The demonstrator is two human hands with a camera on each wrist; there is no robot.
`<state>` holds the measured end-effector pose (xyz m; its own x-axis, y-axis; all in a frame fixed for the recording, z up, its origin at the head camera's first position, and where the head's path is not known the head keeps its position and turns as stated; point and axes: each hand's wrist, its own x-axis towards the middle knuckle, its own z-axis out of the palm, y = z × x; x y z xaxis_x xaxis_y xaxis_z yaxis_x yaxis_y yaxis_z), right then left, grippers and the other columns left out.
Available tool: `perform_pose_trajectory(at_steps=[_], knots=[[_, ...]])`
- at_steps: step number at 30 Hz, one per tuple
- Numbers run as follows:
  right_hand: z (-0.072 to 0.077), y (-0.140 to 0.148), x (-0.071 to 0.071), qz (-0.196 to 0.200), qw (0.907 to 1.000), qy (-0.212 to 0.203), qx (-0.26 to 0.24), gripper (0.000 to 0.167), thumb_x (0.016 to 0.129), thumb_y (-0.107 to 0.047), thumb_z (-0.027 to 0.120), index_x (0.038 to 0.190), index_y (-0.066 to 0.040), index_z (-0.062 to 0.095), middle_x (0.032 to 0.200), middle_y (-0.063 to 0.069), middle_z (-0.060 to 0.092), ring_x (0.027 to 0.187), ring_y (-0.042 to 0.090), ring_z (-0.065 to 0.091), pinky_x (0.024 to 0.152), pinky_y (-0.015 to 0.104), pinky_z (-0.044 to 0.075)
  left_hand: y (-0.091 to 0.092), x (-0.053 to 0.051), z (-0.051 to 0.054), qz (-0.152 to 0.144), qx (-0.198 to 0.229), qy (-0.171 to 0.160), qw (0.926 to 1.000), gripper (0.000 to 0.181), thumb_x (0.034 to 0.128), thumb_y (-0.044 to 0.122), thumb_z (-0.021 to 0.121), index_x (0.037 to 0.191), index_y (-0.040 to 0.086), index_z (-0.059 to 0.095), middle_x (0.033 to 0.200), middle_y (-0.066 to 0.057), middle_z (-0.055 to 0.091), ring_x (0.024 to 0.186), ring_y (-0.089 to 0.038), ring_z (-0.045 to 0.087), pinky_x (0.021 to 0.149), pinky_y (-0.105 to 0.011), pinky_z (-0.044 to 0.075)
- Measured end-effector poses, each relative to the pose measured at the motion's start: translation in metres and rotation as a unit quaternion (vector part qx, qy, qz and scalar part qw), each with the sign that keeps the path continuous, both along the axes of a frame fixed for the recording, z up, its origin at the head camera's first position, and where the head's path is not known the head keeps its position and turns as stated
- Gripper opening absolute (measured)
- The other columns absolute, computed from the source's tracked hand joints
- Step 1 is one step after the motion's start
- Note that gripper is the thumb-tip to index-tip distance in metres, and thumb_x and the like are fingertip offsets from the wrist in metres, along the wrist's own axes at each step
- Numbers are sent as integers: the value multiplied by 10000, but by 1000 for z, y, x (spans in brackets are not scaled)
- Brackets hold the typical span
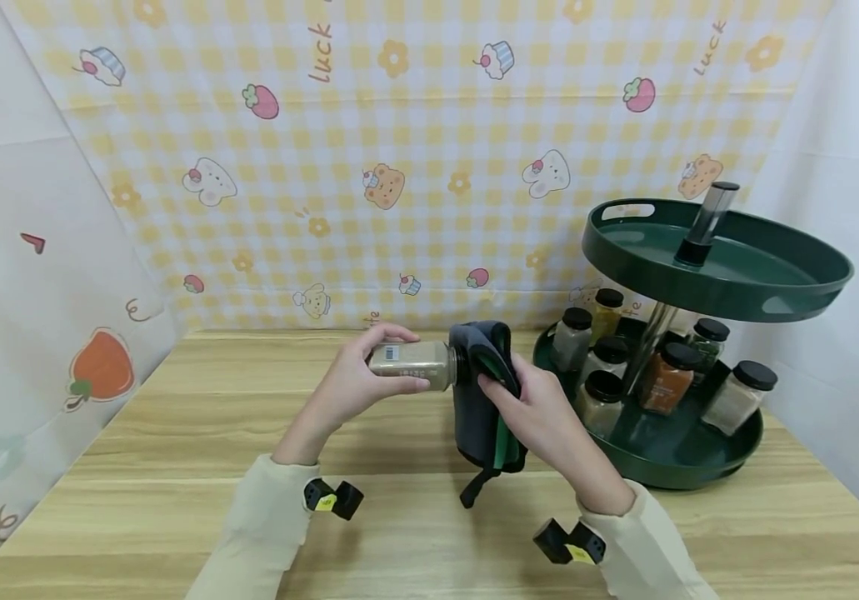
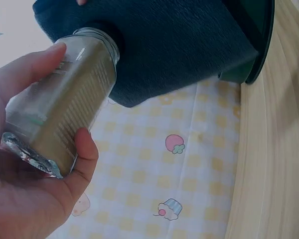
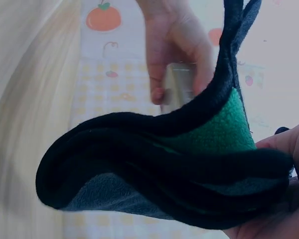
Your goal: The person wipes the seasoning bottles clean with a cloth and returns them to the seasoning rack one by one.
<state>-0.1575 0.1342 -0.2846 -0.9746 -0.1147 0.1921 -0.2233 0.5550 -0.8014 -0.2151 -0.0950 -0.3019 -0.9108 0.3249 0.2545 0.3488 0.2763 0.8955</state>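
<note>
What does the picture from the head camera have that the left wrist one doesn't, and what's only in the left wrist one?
Only the head view shows the little jars on the green rack, the pale sleeves and the black gadgets on both wrists. Only the left wrist view shows the shiny, silvery bottom edge of the held jar. Both show the left hand holding that jar against the dark cloth, plus the wooden table and the yellow checked backdrop.
</note>
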Motion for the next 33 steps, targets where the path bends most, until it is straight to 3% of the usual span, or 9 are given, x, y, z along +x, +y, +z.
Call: perform_pose_trajectory(at_steps=[4, 9, 13, 19, 22, 28, 33], knots=[[8, 3, 7, -8, 10000, 51, 12, 264, 936, -230, 548, 1152, -80, 566, 1003, 132, 651, 765, 174, 604, 654, 281, 470, 2, 0, 1, -112, 83, 60, 9999, 538, 681, 229, 833, 1149, 211, 568, 1191, -62, 527, 968, -269, 571, 726, -349, 526], [13, 5, 9, -22, 9999, 147, 48, 267, 937, -230, 548, 1150, -71, 569, 1022, 142, 657, 800, 180, 623, 677, 293, 487, 4, 0, 2, -115, 111, 106, 9998, 531, 684, 219, 831, 1143, 214, 565, 1199, -62, 527, 955, -270, 579, 727, -347, 520], [4, 4, 0, -17, 10000, 36, 83, 249, 940, -234, 539, 1120, -66, 570, 869, 108, 635, 728, 172, 590, 629, 285, 460, 5, 1, 2, -102, 172, 37, 9998, 527, 690, 241, 827, 1145, 218, 562, 1188, -54, 519, 965, -273, 565, 728, -355, 515], [-11, 3, -13, 35, 9994, -237, 245, 214, 935, -238, 533, 1054, -62, 564, 664, 36, 479, 596, 161, 501, 563, 285, 416, 6, 2, 2, -147, 166, 109, 9997, 508, 688, 240, 829, 1121, 238, 562, 1165, -46, 531, 960, -263, 561, 730, -354, 510], [-7, 3, -9, -14, 9996, -247, 158, 218, 939, -252, 532, 1050, -66, 555, 655, 36, 442, 567, 164, 473, 550, 288, 409, 6, 2, 0, -171, 184, 57, 9997, 515, 688, 238, 829, 1126, 231, 558, 1172, -48, 527, 968, -265, 560, 737, -353, 510], [10, 6, 8, -102, 9999, 80, -12, 246, 941, -257, 539, 1126, -95, 555, 853, 98, 610, 732, 183, 576, 633, 287, 452, 5, 2, -1, -188, 194, 7, 9996, 535, 678, 211, 835, 1133, 212, 554, 1177, -45, 526, 975, -272, 557, 738, -360, 509], [20, 8, 20, -161, 9989, 435, 98, 215, 940, -232, 544, 1097, -84, 551, 712, 61, 494, 706, 195, 533, 612, 308, 414, 8, 3, -1, -172, 167, 22, 9997, 536, 673, 195, 837, 1128, 229, 555, 1202, -58, 520, 975, -280, 559, 739, -355, 508]])
